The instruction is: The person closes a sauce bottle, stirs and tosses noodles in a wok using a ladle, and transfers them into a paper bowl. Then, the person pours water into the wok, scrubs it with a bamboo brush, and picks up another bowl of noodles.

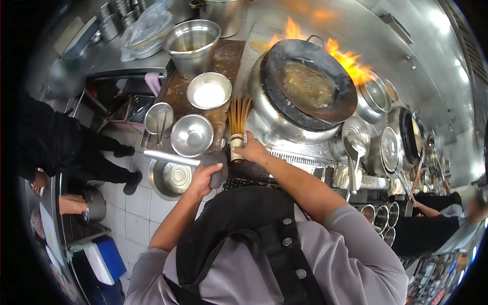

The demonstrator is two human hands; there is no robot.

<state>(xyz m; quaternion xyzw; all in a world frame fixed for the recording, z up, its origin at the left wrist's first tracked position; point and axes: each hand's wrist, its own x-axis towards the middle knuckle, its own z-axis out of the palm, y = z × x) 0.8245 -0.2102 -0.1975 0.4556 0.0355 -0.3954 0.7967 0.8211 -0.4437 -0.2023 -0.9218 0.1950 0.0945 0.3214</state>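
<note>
My right hand (pixel 252 150) is closed around the bound handle of a bamboo wok brush (pixel 239 114), whose bristles point away from me. Beside it, my left hand (pixel 203 180) grips a grey cloth (pixel 219 170). A steel bowl (pixel 192 127) lies just beyond the cloth. Past that stands a bowl (pixel 190 94) with something white in it. To the right, a dark wok (pixel 343 99) sits tilted on a round burner ring, holding bubbling brownish liquid. Orange flames (pixel 351 61) rise behind its rim.
A deep steel pot (pixel 190 60) stands at the back left. Steel ladles and a strainer (pixel 357 127) rest right of the wok. A person in dark clothes (pixel 101 147) is at left; another person (pixel 427 229) works at right. A basin (pixel 157 185) sits below the counter edge.
</note>
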